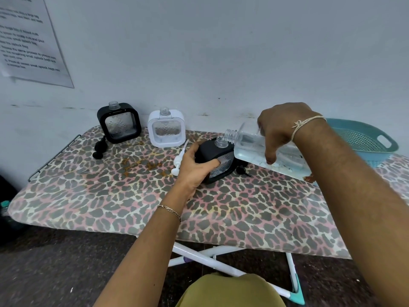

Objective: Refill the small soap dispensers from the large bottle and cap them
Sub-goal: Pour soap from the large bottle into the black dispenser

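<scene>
**Fig. Pour step: large bottle tipped over the neck of a small black dispenser.**

All places are given rel. to the held black dispenser [221, 160], which sits on the ironing board [132, 196]. Our left hand [194, 165] grips its body, fingers curled round it. Our right hand [281, 127] grips the large bottle [250, 145] from above. The bottle is tipped nearly flat, w/ its open mouth just above and right of the dispenser's neck. We cannot tell whether liquid is running. A white dispenser [166, 128] and a second black dispenser [119, 122] stand uncapped to the left, by the wall. A white pump [180, 159] lies just left and a black pump [242, 170] just right. We judge the step in hand to be filling. The next move calls for keeping the mouth centred on the narrow neck, righting the bottle before overflow, then screwing on a pump, prob. the black one.
</scene>
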A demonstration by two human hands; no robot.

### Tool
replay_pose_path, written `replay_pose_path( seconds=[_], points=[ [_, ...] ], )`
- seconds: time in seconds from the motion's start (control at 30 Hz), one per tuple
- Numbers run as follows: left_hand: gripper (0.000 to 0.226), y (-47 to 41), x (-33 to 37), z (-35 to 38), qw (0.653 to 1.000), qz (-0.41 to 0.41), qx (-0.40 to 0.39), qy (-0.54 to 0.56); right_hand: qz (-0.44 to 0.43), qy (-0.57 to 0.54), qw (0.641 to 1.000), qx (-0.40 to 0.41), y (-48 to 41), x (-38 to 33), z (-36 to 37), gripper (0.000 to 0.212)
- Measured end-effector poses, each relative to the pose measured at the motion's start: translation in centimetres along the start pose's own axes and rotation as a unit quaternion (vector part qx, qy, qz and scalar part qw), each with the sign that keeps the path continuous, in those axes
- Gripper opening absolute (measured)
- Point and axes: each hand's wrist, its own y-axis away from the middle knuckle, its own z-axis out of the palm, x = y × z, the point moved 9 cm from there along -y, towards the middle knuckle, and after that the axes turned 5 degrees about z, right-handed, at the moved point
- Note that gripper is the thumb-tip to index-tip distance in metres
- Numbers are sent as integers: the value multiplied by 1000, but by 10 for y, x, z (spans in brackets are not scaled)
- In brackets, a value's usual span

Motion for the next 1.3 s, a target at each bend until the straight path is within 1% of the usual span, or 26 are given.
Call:
replay_pose_path(
  seconds=[0.2,0.33,0.5,0.8,1.03,1.17,1.3],
  points=[
    [42,2,-1,-3,1000,-15,6,16,-1,0,1000,-1,-2,-1,0,74],
    [50,3,-2,-5,1000,-22,8,15,-2,3,1000,-4,-4,-1,1,75],
    [42,3,-1,-5,1000,-20,12,21,-1,2,1000,-7,-5,-1,1,75],
    [39,5,-1,-5,999,-29,21,20,-6,-3,1000,4,-6,-2,0,70],
    [38,5,-1,-7,998,-39,28,38,-19,-58,998,13,-7,-1,12,76],
    [39,5,-2,-8,998,-38,32,46,-30,-118,992,26,-10,-3,24,80],
    [40,4,-3,-10,997,-43,42,55,-44,-197,978,43,-11,-3,38,75]
  ],
)
